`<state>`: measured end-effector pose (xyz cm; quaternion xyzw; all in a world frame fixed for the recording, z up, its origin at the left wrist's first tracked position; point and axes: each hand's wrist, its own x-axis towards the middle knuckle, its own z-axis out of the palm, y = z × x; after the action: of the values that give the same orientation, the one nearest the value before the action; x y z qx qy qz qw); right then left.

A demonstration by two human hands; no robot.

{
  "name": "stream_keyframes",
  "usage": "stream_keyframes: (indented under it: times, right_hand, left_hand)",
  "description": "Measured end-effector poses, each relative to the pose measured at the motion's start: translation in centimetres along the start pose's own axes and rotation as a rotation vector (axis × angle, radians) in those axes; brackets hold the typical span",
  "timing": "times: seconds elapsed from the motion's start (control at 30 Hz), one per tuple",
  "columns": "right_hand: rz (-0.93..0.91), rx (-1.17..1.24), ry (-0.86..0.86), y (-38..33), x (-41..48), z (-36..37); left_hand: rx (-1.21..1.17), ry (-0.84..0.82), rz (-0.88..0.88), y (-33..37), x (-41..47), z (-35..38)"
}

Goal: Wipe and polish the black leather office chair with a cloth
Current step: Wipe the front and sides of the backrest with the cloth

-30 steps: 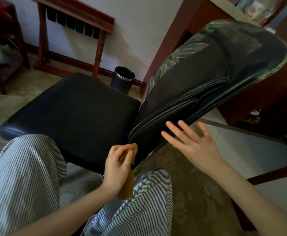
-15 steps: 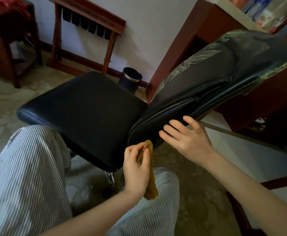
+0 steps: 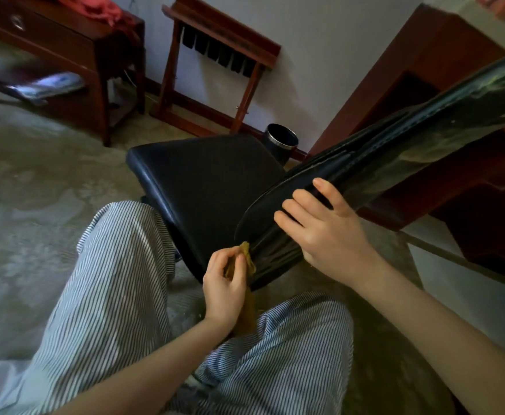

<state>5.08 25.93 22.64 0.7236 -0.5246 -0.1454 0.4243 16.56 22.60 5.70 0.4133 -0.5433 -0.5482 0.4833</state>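
Observation:
The black leather office chair fills the middle of the view, its seat (image 3: 203, 181) to the left and its worn backrest (image 3: 395, 151) slanting up to the right. My left hand (image 3: 224, 290) is closed on a mustard-yellow cloth (image 3: 246, 310), pressing the cloth's top against the lower edge of the backrest while the rest hangs down. My right hand (image 3: 323, 223) grips the backrest's near edge just above, fingers curled over the rim. Striped trouser legs sit below the chair.
A dark wooden desk (image 3: 443, 85) stands behind the backrest at right. A small black bin (image 3: 281, 140) sits by the wall behind the seat. A wooden rack (image 3: 215, 55) and a side table (image 3: 65, 49) stand at the back left. Pale carpet covers the floor.
My right hand went from hovering open to gripping the backrest's edge. The chair has turned so the backrest shows edge-on. My left hand stays with the cloth at the lower edge.

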Motion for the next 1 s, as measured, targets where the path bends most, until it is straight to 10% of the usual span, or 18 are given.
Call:
stream_keyframes:
  times: [0.17, 0.47, 0.8, 1.0]
  right_hand:
    - [-0.011, 0.038, -0.025, -0.4, 0.7, -0.3]
    - [-0.017, 0.029, -0.037, -0.4, 0.5, -0.3]
    - [0.002, 0.01, -0.026, -0.5, 0.1, -0.1]
    - [-0.021, -0.007, -0.039, -0.3, 0.0, 0.1]
  left_hand:
    - [-0.048, 0.031, -0.258, 1.5, 0.5, -0.1]
    - [-0.136, 0.015, 0.074, 4.5, 0.1, 1.0]
    - [0.048, 0.055, -0.417, -3.6, -0.5, -0.2]
    - [-0.144, 0.056, -0.094, 3.6, -0.6, 1.4]
